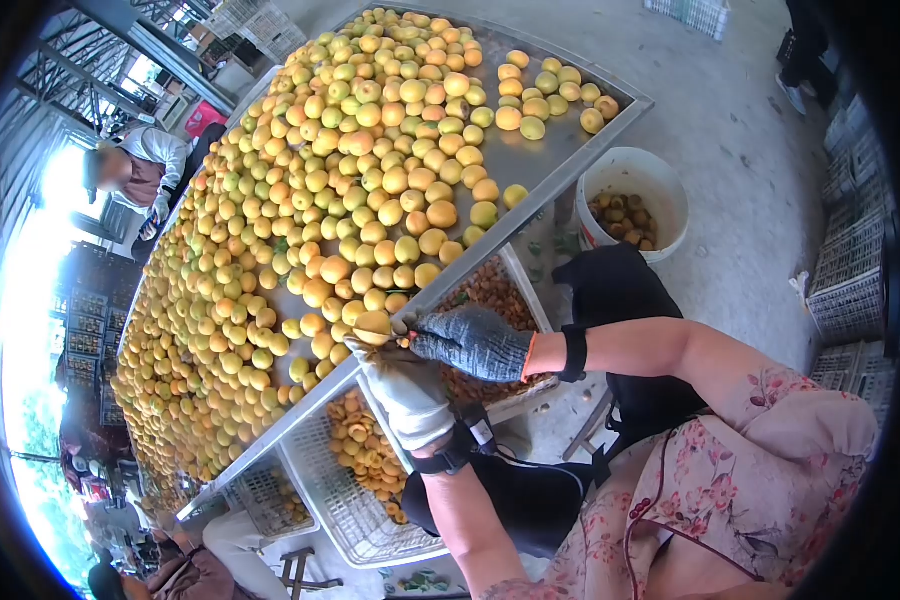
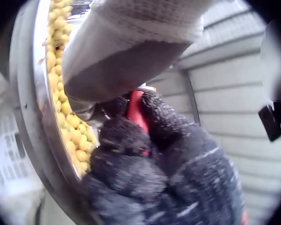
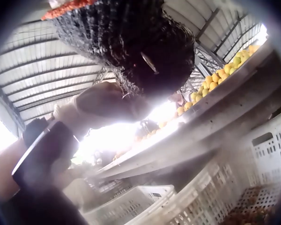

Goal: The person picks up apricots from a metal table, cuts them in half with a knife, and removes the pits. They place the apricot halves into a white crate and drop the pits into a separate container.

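Note:
My left hand (image 1: 402, 390), in a white glove, holds a yellow-orange apricot (image 1: 373, 327) at the edge of the metal table. Close against it is my right hand (image 1: 475, 343), in a dark grey knitted glove with an orange cuff. In the left wrist view, the right fingers and thumb grip a small red-handled tool (image 2: 137, 112); its working end is hidden behind the white glove. Both gloves (image 3: 117, 104) overlap in the right wrist view. Many whole apricots (image 1: 330, 180) cover the table beyond my hands.
Below the table edge (image 1: 545, 215) stand a white crate (image 1: 310, 480) of halved apricots and another crate (image 1: 526, 283) of brown pits. A white bucket (image 1: 667, 200) with brownish fruit stands to the right. Another person (image 1: 160, 160) sits across the table.

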A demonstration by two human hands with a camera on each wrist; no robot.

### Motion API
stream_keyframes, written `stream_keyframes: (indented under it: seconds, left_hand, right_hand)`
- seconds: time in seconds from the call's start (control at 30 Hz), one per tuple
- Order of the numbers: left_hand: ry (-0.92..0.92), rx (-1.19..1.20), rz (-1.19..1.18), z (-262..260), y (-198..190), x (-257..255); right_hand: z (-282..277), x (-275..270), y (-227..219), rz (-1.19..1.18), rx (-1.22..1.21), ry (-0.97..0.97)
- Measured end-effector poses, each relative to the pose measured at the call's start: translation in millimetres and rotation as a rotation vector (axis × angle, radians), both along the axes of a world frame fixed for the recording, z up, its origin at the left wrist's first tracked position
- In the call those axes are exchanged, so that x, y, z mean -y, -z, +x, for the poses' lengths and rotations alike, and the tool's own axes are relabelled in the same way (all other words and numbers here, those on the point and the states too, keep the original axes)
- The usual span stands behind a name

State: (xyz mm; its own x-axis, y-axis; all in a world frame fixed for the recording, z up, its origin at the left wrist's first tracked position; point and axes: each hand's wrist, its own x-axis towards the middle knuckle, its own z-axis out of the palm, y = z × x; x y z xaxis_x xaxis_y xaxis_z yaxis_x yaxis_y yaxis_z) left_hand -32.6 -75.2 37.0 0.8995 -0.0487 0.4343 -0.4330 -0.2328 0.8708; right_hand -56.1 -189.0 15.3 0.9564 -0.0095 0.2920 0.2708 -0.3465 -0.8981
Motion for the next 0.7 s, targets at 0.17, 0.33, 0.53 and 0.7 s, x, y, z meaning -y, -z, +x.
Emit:
stream_keyframes:
  seconds: [0.17,0.33,0.53,0.7]
  left_hand:
    - [0.171,-0.423,-0.514,13,11,-14]
    - [0.168,-0.459,-0.59,7,12,-6]
    - [0.245,-0.589,-0.644,8,4,-7]
    - [0.114,-0.56,-0.471,3,6,-1]
  right_hand:
    - [-1,2,8,0.069,0.004,-0.005]
    - [-2,2,7,0.039,0.008,0.013]
    - [0,6,11,-0.002,-0.007,0.023]
    - [3,5,13,0.064,0.058,0.059]
